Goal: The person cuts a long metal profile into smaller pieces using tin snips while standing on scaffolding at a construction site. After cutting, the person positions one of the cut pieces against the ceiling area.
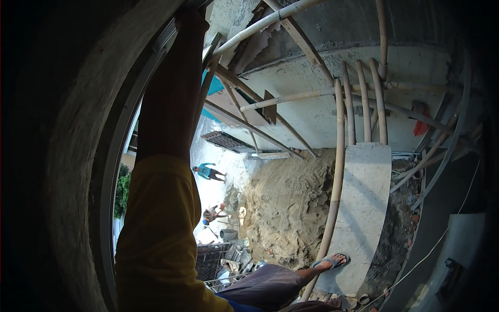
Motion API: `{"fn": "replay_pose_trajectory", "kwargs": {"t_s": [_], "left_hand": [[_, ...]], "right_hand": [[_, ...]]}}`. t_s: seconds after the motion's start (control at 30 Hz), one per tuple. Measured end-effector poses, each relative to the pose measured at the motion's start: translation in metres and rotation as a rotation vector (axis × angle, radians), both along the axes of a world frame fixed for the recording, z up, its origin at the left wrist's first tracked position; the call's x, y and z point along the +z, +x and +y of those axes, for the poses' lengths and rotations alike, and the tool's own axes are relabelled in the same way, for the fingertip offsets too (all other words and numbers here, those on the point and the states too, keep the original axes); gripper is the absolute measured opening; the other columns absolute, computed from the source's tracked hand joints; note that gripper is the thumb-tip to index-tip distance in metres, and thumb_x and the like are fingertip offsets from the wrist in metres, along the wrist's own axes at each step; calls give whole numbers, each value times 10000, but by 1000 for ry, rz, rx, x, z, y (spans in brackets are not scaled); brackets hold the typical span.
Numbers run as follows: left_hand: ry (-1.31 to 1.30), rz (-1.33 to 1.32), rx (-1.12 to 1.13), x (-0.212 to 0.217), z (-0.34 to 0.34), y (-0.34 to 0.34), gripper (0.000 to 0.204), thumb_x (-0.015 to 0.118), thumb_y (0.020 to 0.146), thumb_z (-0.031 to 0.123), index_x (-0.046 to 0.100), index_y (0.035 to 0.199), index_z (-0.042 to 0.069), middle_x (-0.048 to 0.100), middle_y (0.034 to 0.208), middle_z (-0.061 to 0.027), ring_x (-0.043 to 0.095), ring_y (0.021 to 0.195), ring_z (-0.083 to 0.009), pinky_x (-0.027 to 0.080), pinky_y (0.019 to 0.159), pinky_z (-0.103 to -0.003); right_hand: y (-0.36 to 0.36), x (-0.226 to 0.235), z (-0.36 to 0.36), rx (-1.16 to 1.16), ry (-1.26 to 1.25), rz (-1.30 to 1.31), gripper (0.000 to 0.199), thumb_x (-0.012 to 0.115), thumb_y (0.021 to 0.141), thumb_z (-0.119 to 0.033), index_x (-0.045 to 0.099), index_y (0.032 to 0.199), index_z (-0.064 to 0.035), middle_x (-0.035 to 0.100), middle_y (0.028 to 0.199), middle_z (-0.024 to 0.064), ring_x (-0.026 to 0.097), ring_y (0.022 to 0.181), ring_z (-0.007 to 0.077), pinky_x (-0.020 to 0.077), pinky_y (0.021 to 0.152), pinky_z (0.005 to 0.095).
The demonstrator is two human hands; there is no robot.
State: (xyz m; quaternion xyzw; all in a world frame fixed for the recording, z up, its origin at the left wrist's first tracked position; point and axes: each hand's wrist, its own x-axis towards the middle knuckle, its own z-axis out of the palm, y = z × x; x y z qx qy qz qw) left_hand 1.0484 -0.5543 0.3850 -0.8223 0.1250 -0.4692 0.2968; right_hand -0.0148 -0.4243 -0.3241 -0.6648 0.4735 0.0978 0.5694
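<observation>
My left arm, in a yellow sleeve [156,223], reaches up along a metal frame [106,208] set in a rough wall. At the top edge my left hand [191,23] is against the dark upper part of that frame. It is in deep shadow and its fingers cannot be made out, so its grip is unclear. My right hand is out of view. One of my feet, in a grey flip-flop [332,261], rests on a pale board [358,208] high above the ground.
Bamboo poles [339,171] stand and cross around the board. Far below lies a sand heap [288,203]. One person in teal [209,172] and another person [212,213] are down there, near a grey bucket [227,235]. A thin cable [431,252] runs at the right.
</observation>
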Motion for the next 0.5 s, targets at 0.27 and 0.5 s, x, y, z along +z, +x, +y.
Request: {"fn": "replay_pose_trajectory", "kwargs": {"t_s": [0.27,0.5], "left_hand": [[131,35,-12,-17,-53,-34,626,482,920,517,481,1365,77,461,1405,-193,468,1281,-327,361,1064,-452],[63,87,56,-19,-22,-48,624,497,917,503,464,1376,82,444,1417,-194,450,1294,-331,329,1084,-461]], "right_hand": [[27,28,-23,429,-532,-173,244,729,765,-109,676,1001,-80,659,1014,130,567,1042,340,486,900,430],[-19,-37,-3,407,-560,-264,239,719,771,-110,676,1005,-86,663,1041,121,559,1073,351,442,964,476]]}}
